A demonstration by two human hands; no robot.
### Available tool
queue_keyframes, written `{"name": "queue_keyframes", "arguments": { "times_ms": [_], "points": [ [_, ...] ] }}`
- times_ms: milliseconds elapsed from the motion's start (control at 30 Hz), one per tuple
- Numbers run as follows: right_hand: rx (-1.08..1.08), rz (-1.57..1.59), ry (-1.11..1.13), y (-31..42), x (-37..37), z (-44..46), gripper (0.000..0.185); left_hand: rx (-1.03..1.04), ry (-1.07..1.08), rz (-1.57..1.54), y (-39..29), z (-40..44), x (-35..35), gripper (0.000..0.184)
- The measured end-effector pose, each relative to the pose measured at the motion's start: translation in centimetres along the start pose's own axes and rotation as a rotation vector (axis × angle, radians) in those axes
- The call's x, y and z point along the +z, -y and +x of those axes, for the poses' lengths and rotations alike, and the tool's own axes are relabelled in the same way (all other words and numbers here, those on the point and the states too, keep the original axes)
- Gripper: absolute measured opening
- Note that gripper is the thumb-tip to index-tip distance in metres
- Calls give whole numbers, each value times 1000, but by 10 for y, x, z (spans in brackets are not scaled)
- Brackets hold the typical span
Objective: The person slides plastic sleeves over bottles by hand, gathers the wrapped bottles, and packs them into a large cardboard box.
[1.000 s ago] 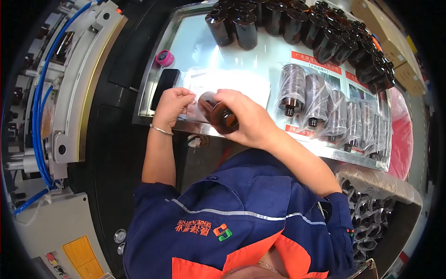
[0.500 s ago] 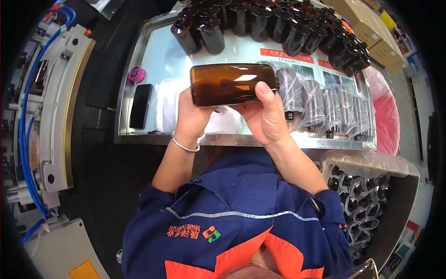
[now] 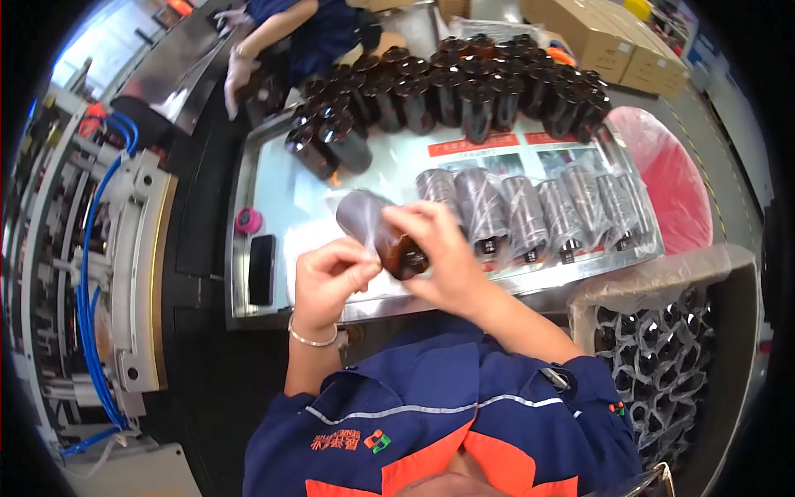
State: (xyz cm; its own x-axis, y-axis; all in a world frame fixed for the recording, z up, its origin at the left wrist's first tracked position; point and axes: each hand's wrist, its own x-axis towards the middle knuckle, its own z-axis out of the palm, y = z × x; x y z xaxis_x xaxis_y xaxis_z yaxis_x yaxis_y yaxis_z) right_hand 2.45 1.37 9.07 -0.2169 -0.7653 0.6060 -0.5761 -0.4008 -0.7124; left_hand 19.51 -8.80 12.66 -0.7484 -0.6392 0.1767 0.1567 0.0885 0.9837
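My right hand (image 3: 443,257) is wrapped round an amber bottle (image 3: 397,248), which lies tilted over the near part of the table. A clear plastic bag (image 3: 361,217) covers the bottle's far end, while the dark neck end near my right palm is bare. Beside it my left hand (image 3: 335,282) pinches the bag's edge between thumb and fingertips. To the right lie several bagged bottles (image 3: 482,207) in a row, necks toward me. Many dark amber bottles (image 3: 414,103) stand upright along the table's far side.
The metal-framed table (image 3: 273,186) carries a phone (image 3: 262,269) and a pink roll (image 3: 248,220) at left. A lined carton (image 3: 662,277) with bagged bottles stands at right. Far left are a machine (image 3: 149,273) and a co-worker's gloved hand (image 3: 238,83).
The bottle has turned from lying sideways to tilted, and a plastic bag now covers its far end. My left hand has gone from the bottle to the bag's edge. The view has shifted.
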Motion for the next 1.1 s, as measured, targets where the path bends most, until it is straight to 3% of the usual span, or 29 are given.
{"name": "queue_keyframes", "arguments": {
  "times_ms": [67,133,200,267,333,400,467,533,600,667,700,767,867,933,1000,1033,1067,1100],
  "points": [
    [-37,-69,50,-1,10,-4,84,62,146,37,-11,-1,14,8],
    [17,144,135,-7,19,-14,75,148,214,327,-22,0,25,7],
    [-6,125,77,-14,20,-20,73,-53,66,166,-19,-8,28,2],
    [29,46,34,-10,6,-15,78,-53,-234,-5,12,-5,8,16],
    [-124,-162,-43,-16,11,-13,84,-224,-376,-165,10,9,15,28],
    [-100,-33,184,-9,13,-17,91,-325,-203,-413,43,16,7,36],
    [-136,-38,198,-19,7,-16,84,-369,-199,-438,58,29,1,40],
    [-15,-210,-27,-45,-25,-7,75,-404,-95,-687,75,52,-18,41],
    [454,-531,-193,-55,-80,-6,63,-477,-42,-849,89,77,-38,44],
    [660,-907,-135,-73,-117,-24,69,-571,-1,-876,94,92,-34,43],
    [665,-918,-134,-71,-119,-28,69,-597,35,-873,103,98,-31,42],
    [934,-798,-45,-65,-120,-40,76,-614,106,-1008,135,103,-31,41],
    [859,-596,-200,-85,-124,-64,81,-524,70,-996,122,96,-18,41],
    [868,-474,-261,-89,-127,-67,75,-529,79,-976,117,94,-19,45],
    [1005,707,-433,-87,-134,-65,66,-526,194,-1108,112,95,-18,52],
    [1008,898,-468,-87,-134,-69,56,-525,36,-1119,115,97,-16,55],
    [1010,890,-484,-85,-131,-70,56,-536,49,-1124,121,98,-16,55],
    [971,1092,-502,-81,-122,-68,52,-481,-61,-1143,127,98,-19,56]
  ]
}}
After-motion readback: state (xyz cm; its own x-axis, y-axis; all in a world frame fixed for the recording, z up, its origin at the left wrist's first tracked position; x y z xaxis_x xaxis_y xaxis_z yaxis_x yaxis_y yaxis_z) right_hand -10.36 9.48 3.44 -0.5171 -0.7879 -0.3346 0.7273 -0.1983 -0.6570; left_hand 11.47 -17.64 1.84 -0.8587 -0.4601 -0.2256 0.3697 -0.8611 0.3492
